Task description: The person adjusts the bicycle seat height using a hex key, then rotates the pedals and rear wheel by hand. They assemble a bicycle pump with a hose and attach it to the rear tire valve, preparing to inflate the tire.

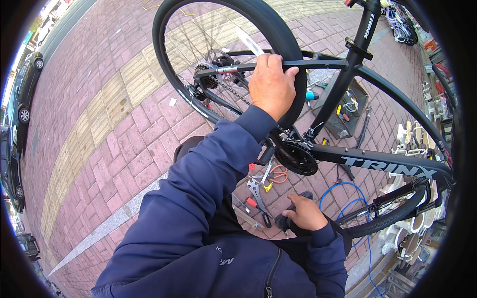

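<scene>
A black bicycle (382, 89) stands in front of me, its rear wheel (161, 59) at the upper left. My left hand (272, 87) is closed over the bar of the frame (323, 64) beside the rear tyre, thumb sticking out. A white strip (250, 41) juts out past its fingers; whether the hand holds it I cannot tell. Under the hand lie the cassette (206, 77) and chain. My right hand (304, 212) is low, just above my dark shoe (287, 218), thumb and forefinger apart and nothing visible between them. Its other fingers are partly hidden.
Between bicycle and shoe lie a spanner (254, 189), orange-handled pliers (279, 175) and a red-and-black screwdriver (260, 210). A dark tool tray (355, 121) sits beyond the frame. Blue hose (343, 185) loops near the front wheel (397, 216). Cars (22, 99) are parked far left.
</scene>
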The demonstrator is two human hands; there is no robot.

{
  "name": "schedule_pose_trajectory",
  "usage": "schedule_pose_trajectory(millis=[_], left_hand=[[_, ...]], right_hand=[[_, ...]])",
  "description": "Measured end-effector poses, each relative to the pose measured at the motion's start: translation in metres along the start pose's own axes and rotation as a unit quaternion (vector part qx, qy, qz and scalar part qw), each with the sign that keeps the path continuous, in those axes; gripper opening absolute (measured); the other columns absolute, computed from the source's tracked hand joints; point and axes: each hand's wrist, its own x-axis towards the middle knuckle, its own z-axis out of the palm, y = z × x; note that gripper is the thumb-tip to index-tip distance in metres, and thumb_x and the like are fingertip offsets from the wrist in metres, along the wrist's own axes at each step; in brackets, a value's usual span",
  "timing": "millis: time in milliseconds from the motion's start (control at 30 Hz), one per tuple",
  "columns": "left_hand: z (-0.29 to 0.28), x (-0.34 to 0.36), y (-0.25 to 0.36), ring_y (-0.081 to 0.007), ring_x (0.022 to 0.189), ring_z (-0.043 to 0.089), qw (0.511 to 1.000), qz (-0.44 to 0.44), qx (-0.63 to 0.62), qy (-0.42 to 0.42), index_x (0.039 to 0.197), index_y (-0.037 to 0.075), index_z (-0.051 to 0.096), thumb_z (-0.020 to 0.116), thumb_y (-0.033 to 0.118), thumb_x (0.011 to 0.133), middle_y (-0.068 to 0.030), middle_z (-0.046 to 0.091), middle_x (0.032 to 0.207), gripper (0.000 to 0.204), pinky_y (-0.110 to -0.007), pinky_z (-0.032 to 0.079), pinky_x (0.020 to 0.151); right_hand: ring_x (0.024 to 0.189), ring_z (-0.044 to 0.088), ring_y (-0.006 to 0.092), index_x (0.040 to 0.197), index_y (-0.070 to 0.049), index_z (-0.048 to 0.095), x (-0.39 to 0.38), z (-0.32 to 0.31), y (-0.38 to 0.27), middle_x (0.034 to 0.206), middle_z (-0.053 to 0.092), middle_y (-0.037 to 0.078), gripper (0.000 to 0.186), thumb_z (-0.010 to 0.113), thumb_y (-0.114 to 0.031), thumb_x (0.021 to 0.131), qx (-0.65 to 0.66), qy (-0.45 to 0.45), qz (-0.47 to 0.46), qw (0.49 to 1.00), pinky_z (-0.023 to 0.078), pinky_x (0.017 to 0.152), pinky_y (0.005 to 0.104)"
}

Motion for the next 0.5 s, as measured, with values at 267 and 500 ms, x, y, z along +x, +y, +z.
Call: schedule_pose_trajectory(millis=[267, 500], left_hand=[[-0.0002, -0.0002, 0.0002, -0.0407, 0.097, 0.066, 1.0, -0.001, 0.0, 0.0, 0.114, 0.001, 0.063, 0.077, 0.023, 0.09, -0.018, 0.062, 0.116, 0.035, -0.047, 0.055, 0.081], [-0.0008, -0.0003, 0.0, -0.041, 0.097, 0.066, 1.0, 0.004, -0.002, 0.001, 0.113, 0.001, 0.063, 0.077, 0.023, 0.09, -0.0178, 0.061, 0.115, 0.035, -0.047, 0.055, 0.081]], right_hand=[[0.11, 0.065, 0.0446, 0.13, 0.005, 0.059, 0.0006, 0.0006, 0.0, 0.118, 0.068, 0.028, 0.056, 0.077, -0.027, 0.087, 0.0, -0.007, 0.006, 1.0, 0.053, 0.093, 0.0471], [0.109, 0.065, 0.0451, 0.131, 0.005, 0.059, 0.0013, 0.0025, 0.0031, 0.117, 0.067, 0.028, 0.057, 0.077, -0.027, 0.088, 0.0, -0.006, -0.001, 1.0, 0.053, 0.093, 0.0474]])
